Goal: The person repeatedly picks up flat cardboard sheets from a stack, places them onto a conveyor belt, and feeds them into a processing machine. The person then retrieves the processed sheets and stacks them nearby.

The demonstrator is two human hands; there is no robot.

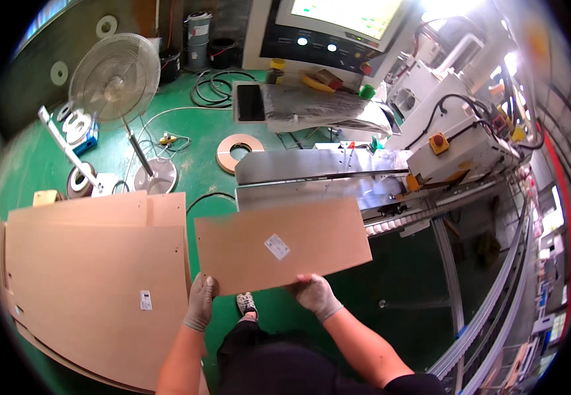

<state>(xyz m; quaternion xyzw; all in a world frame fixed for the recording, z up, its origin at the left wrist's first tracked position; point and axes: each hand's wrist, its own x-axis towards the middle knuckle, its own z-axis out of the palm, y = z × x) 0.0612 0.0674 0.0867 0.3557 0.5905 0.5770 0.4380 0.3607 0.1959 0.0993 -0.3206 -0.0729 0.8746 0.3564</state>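
No lettering can be made out. A tilted white label [277, 247] with dark print sits near the middle of the board [331, 230], well in from its edges. A second label [145, 300], partly dark, lies toward the right edge of the top panel [88, 289]. The screen [348, 14] shows coloured marks, too small to read.

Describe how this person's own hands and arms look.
The left hand and right hand wear pale grey, close-fitting gloves ending at the wrist. The forearms are bare. A black sleeve shows on the right; no left sleeve is visible.
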